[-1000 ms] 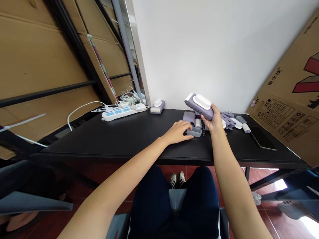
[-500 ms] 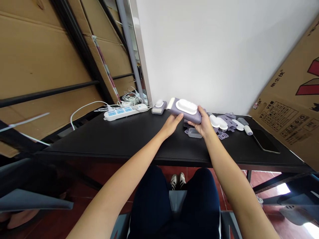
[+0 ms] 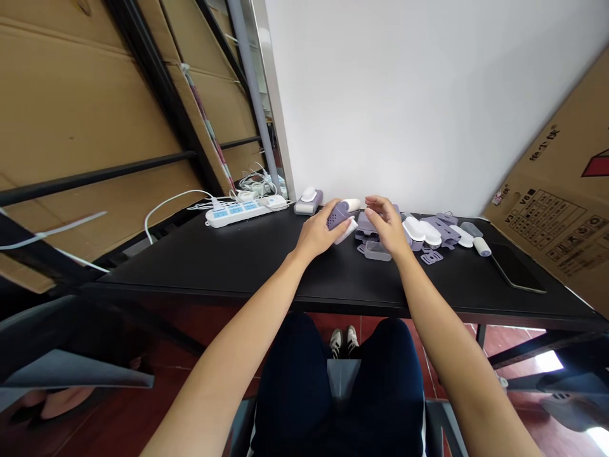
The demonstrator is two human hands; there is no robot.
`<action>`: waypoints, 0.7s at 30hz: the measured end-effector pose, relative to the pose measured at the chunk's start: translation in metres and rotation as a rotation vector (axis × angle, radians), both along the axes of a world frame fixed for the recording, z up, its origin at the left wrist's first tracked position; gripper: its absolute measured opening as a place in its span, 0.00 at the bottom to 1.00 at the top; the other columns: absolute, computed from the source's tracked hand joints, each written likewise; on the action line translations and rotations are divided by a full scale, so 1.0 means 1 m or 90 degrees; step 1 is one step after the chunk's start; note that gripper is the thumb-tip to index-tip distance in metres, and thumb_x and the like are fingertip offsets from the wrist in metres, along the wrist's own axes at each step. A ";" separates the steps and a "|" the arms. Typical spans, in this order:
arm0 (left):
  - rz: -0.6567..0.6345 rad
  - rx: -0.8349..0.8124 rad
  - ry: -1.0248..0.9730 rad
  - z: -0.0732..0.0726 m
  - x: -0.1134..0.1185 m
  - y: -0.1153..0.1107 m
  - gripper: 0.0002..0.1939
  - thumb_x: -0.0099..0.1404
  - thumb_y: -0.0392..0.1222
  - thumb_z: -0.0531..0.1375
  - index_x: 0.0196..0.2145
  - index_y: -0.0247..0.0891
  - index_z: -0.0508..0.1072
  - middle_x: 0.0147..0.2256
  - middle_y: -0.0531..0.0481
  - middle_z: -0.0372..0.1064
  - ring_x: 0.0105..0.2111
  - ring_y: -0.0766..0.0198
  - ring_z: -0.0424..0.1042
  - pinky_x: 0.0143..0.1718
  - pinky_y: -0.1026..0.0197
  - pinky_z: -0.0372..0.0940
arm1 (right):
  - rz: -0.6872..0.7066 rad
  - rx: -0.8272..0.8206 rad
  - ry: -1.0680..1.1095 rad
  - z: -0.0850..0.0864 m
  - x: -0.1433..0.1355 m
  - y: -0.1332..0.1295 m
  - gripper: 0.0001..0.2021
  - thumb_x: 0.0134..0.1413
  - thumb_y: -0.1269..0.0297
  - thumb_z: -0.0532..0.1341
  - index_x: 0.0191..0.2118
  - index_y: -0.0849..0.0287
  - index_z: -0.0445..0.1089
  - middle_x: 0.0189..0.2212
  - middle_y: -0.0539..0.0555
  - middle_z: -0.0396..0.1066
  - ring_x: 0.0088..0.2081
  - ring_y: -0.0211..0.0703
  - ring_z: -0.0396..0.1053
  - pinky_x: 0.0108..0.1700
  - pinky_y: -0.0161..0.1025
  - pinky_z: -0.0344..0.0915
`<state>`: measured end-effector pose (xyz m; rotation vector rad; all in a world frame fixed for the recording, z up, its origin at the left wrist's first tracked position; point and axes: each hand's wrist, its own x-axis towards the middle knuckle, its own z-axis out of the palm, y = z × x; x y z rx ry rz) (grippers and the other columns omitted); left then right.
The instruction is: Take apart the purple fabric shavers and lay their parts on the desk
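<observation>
Purple device [image 3: 337, 216], white roller [image 3: 351, 205]

Left hand [image 3: 316, 235] gripping, right hand [image 3: 387, 227] loosely open

The perforated purple-and-white device [image 3: 337, 216] is tilted over the table [image 3: 257, 260].
</observation>
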<state>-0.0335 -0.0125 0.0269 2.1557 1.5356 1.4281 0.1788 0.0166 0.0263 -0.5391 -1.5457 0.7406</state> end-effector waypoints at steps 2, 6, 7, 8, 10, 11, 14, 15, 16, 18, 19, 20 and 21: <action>0.009 -0.009 0.082 0.000 0.003 -0.004 0.30 0.69 0.53 0.66 0.66 0.48 0.71 0.61 0.46 0.74 0.59 0.45 0.74 0.61 0.51 0.66 | 0.006 -0.005 -0.038 -0.001 0.001 -0.001 0.15 0.64 0.55 0.69 0.54 0.49 0.79 0.57 0.52 0.72 0.60 0.50 0.70 0.60 0.42 0.69; 0.006 -0.008 0.170 -0.002 0.004 -0.004 0.31 0.68 0.52 0.66 0.67 0.48 0.72 0.63 0.48 0.74 0.60 0.45 0.74 0.60 0.52 0.66 | 0.048 -0.030 -0.110 -0.006 -0.001 0.001 0.16 0.65 0.58 0.69 0.56 0.49 0.80 0.56 0.52 0.74 0.57 0.50 0.72 0.58 0.42 0.71; 0.004 -0.002 0.183 -0.003 0.003 -0.003 0.30 0.69 0.52 0.66 0.67 0.48 0.72 0.63 0.48 0.73 0.60 0.45 0.74 0.60 0.52 0.66 | 0.055 -0.029 -0.124 -0.007 -0.001 0.003 0.16 0.65 0.58 0.68 0.56 0.49 0.80 0.55 0.51 0.75 0.56 0.50 0.73 0.57 0.42 0.71; 0.001 0.006 0.193 -0.004 0.003 -0.003 0.30 0.69 0.52 0.66 0.67 0.48 0.72 0.63 0.48 0.73 0.60 0.45 0.74 0.60 0.52 0.66 | 0.058 -0.024 -0.137 -0.009 -0.001 0.004 0.17 0.65 0.58 0.67 0.57 0.50 0.79 0.55 0.51 0.75 0.55 0.49 0.73 0.57 0.42 0.71; -0.011 0.020 0.205 -0.004 0.002 -0.002 0.29 0.70 0.53 0.65 0.67 0.48 0.72 0.62 0.47 0.74 0.59 0.46 0.75 0.59 0.53 0.66 | 0.055 -0.011 -0.159 -0.011 0.001 0.007 0.18 0.64 0.58 0.66 0.57 0.50 0.79 0.55 0.52 0.75 0.54 0.50 0.73 0.55 0.42 0.72; -0.017 0.026 0.207 -0.004 0.002 -0.002 0.29 0.71 0.53 0.65 0.67 0.49 0.72 0.62 0.47 0.74 0.59 0.47 0.75 0.59 0.54 0.66 | 0.051 -0.005 -0.169 -0.011 0.002 0.008 0.18 0.64 0.58 0.66 0.57 0.50 0.79 0.55 0.52 0.74 0.54 0.50 0.73 0.53 0.42 0.72; -0.023 0.026 0.212 -0.002 0.003 -0.004 0.28 0.71 0.52 0.65 0.66 0.49 0.73 0.59 0.47 0.76 0.58 0.48 0.76 0.57 0.56 0.67 | 0.036 0.020 -0.186 -0.011 0.003 0.009 0.18 0.62 0.55 0.65 0.56 0.51 0.80 0.54 0.54 0.74 0.52 0.52 0.73 0.51 0.43 0.72; -0.020 0.025 0.214 -0.002 0.003 -0.005 0.28 0.71 0.52 0.65 0.66 0.49 0.73 0.59 0.47 0.76 0.58 0.48 0.76 0.57 0.56 0.67 | 0.033 0.032 -0.188 -0.010 0.002 0.008 0.18 0.62 0.55 0.65 0.55 0.51 0.80 0.54 0.54 0.74 0.51 0.52 0.73 0.50 0.44 0.71; -0.016 0.025 0.216 -0.001 0.003 -0.005 0.28 0.71 0.52 0.65 0.66 0.48 0.73 0.59 0.46 0.77 0.58 0.48 0.76 0.57 0.56 0.67 | 0.031 0.045 -0.186 -0.010 0.002 0.008 0.17 0.62 0.54 0.65 0.54 0.52 0.80 0.53 0.55 0.74 0.50 0.52 0.72 0.50 0.44 0.71; -0.014 0.028 0.218 -0.002 0.004 -0.005 0.28 0.71 0.53 0.64 0.66 0.46 0.73 0.59 0.46 0.77 0.58 0.48 0.77 0.57 0.57 0.67 | 0.040 0.058 -0.177 -0.008 -0.001 0.007 0.16 0.63 0.54 0.64 0.52 0.52 0.80 0.52 0.55 0.74 0.49 0.52 0.72 0.50 0.44 0.71; -0.015 0.032 0.218 -0.002 0.004 -0.004 0.28 0.72 0.53 0.63 0.66 0.45 0.73 0.60 0.46 0.76 0.58 0.48 0.77 0.57 0.57 0.67 | 0.048 0.053 -0.171 -0.008 -0.002 0.007 0.15 0.63 0.54 0.64 0.51 0.53 0.80 0.51 0.55 0.74 0.49 0.51 0.72 0.50 0.44 0.71; -0.017 0.037 0.219 -0.003 0.003 -0.004 0.28 0.72 0.54 0.63 0.66 0.45 0.73 0.61 0.46 0.76 0.58 0.48 0.77 0.57 0.57 0.67 | 0.055 0.045 -0.164 -0.008 -0.002 0.006 0.15 0.63 0.54 0.64 0.51 0.53 0.79 0.51 0.54 0.75 0.49 0.51 0.72 0.50 0.43 0.70; -0.019 0.042 0.222 -0.004 0.003 -0.003 0.28 0.72 0.54 0.62 0.66 0.45 0.73 0.61 0.46 0.75 0.58 0.48 0.77 0.57 0.57 0.67 | 0.061 0.035 -0.159 -0.007 -0.003 0.006 0.15 0.62 0.54 0.64 0.51 0.54 0.78 0.50 0.54 0.75 0.49 0.51 0.72 0.50 0.43 0.70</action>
